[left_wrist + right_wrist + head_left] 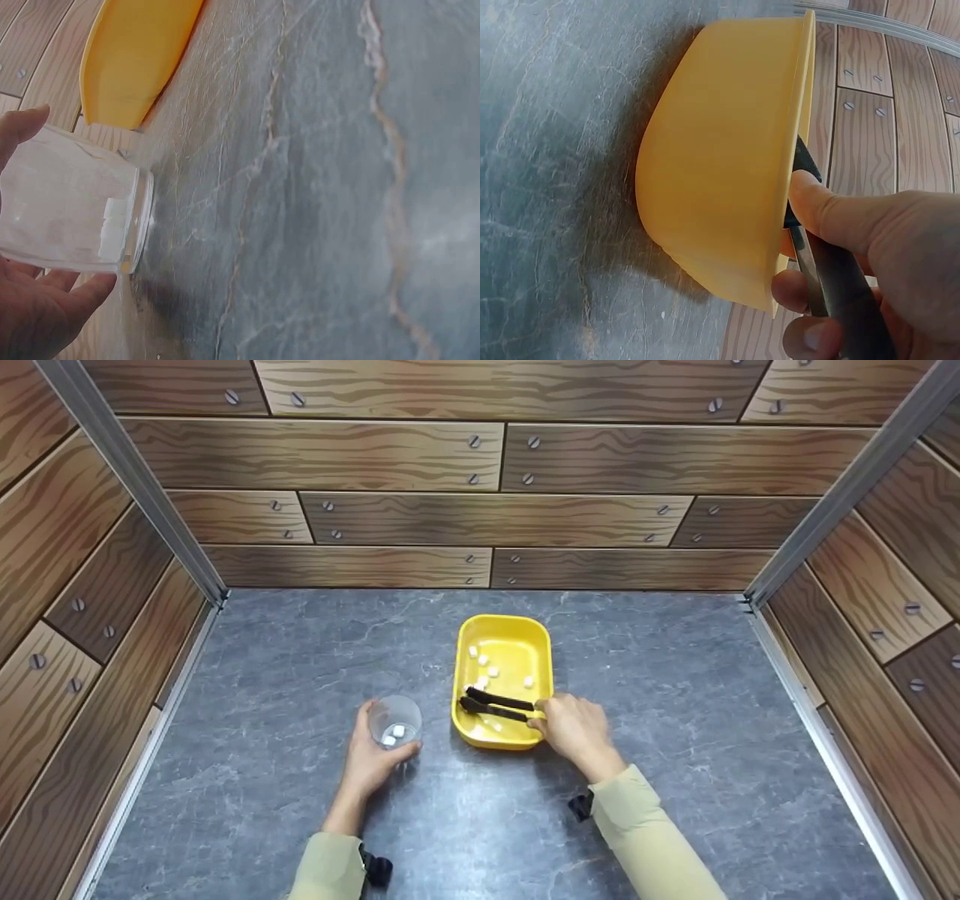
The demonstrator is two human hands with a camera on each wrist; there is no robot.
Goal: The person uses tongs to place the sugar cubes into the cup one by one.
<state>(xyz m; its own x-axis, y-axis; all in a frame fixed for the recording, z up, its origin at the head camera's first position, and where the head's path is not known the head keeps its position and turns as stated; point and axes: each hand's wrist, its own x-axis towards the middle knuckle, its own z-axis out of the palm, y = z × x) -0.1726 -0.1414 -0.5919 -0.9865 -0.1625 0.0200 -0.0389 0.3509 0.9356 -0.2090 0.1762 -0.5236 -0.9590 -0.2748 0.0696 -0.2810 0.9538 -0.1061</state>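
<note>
My left hand (369, 757) grips a clear cup (396, 712) that stands on the grey surface, thumb on one side and fingers on the other. Two small white cubes (112, 226) lie at the bottom of the cup in the left wrist view. To the right, my right hand (577, 729) holds black tongs (499, 699) over the near part of a yellow tub (502, 621). The tong tips are apart and reach down inside the tub; whether a cube sits between them is unclear. Several white cubes (493, 672) are scattered in the tub.
The grey marbled surface (300, 660) is bounded by wood-patterned panels (420, 517) at the back and both sides. Metal rails (157, 727) run along the side edges. Dark wrist cameras (377, 870) are strapped at both cuffs.
</note>
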